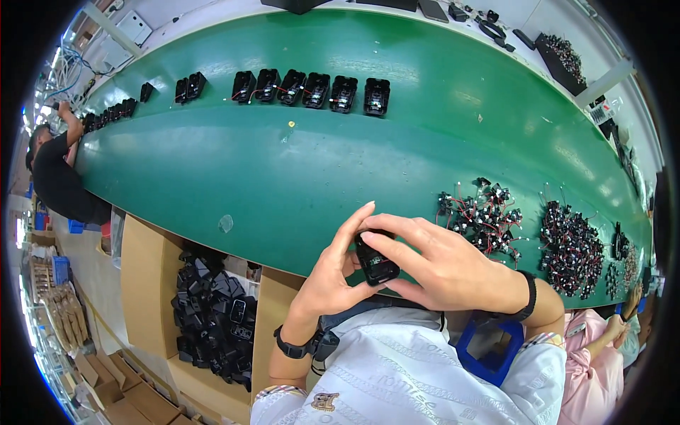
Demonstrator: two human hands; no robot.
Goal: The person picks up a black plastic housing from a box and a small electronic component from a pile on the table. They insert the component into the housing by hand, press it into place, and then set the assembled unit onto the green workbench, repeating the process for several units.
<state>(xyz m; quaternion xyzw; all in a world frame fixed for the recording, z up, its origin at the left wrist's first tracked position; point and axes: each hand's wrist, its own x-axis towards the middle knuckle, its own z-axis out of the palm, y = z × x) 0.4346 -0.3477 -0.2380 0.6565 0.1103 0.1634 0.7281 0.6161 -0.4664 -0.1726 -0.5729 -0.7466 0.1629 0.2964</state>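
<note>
Between my two hands, just over the near edge of the green table, is a small black plastic housing (pixel 377 268) with its hollow side facing up. My left hand (pixel 333 273) grips it from the left, thumb along its lower end. From the right, my right hand (pixel 432 262) closes on it, fingers over its upper end and partly hiding it. To the right of my right hand lies a loose pile of small black parts with red wires (pixel 489 216). Farther off, several similar black housings (pixel 343 94) stand in a row on the table.
Left of me, an open cardboard box (pixel 149 283) holds many black housings (pixel 212 312). A bigger heap of wired parts (pixel 570 248) lies at the right. A blue plastic bin (pixel 489 354) is beside my right arm. Other people sit at the table's far left (pixel 60 170) and right (pixel 591 361).
</note>
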